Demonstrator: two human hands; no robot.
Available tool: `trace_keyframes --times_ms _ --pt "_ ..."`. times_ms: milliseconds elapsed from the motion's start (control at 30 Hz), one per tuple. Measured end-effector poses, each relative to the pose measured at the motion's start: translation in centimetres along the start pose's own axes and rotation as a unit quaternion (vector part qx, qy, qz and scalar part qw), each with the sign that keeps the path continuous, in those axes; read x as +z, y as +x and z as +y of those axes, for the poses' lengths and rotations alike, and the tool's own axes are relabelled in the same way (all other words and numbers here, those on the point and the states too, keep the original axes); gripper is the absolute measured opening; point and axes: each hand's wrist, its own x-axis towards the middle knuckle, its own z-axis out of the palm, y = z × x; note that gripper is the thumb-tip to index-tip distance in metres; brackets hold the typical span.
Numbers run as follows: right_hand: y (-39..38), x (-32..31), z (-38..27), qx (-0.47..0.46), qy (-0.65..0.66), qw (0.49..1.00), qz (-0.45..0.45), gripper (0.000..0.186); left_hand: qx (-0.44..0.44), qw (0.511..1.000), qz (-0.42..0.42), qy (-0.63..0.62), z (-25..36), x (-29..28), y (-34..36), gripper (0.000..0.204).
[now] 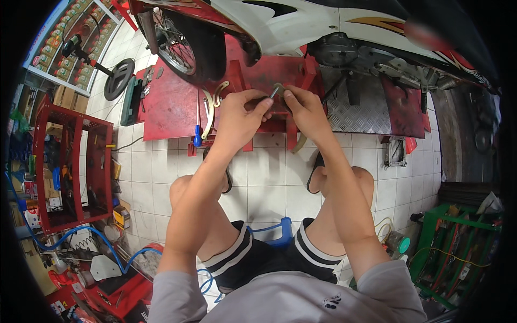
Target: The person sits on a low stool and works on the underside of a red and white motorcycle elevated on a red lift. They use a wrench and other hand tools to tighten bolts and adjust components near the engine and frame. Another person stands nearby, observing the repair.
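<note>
My left hand and my right hand meet above the red work platform, fingertips almost touching. The fingers of the left are closed in a pinch on a small silvery bolt-like rod. Thumb and fingers of my right hand pinch a small dull metal piece right beside the rod; its kind is too small to tell. Left of my hands, a screwdriver with a blue handle lies at the platform's edge. Next to it are a long pale curved strip and a shorter slotted curved part.
A white and red motorcycle stands on the platform ahead, its wheel at left. Tread plate covers the platform's right part. A red shelf rack is at left, a green rack at lower right. A blue stool is beneath me.
</note>
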Motion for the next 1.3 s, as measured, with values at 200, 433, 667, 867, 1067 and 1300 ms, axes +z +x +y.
trace_keyframes --times_ms 200,433,667,867,1067,1300 --pt "-0.6 0.8 -1.9 -0.030 -0.049 0.998 0.006 0.025 0.019 0.997 0.066 0.034 0.1 0.1 -0.4 0.022" --pt "-1.2 1.0 -1.4 -0.076 -0.053 0.995 -0.019 0.025 0.009 0.991 0.103 0.084 0.0 0.3 -0.2 0.022" --pt "-1.2 0.5 -1.0 -0.085 -0.057 0.995 -0.016 0.025 0.068 0.980 0.115 0.147 -0.7 0.8 0.7 0.025" --pt "-1.8 0.7 0.3 -0.085 -0.079 0.993 0.012 0.022 -0.004 0.988 0.080 0.129 0.6 1.4 0.3 0.022" --pt "-2.1 -0.1 0.3 -0.069 -0.137 0.987 0.039 0.013 -0.005 0.993 0.061 0.100 -0.6 1.9 0.8 0.020" --pt "-2.4 0.4 2.8 -0.066 -0.166 0.982 0.067 0.019 -0.008 0.990 0.056 0.125 -0.7 3.3 0.1 0.021"
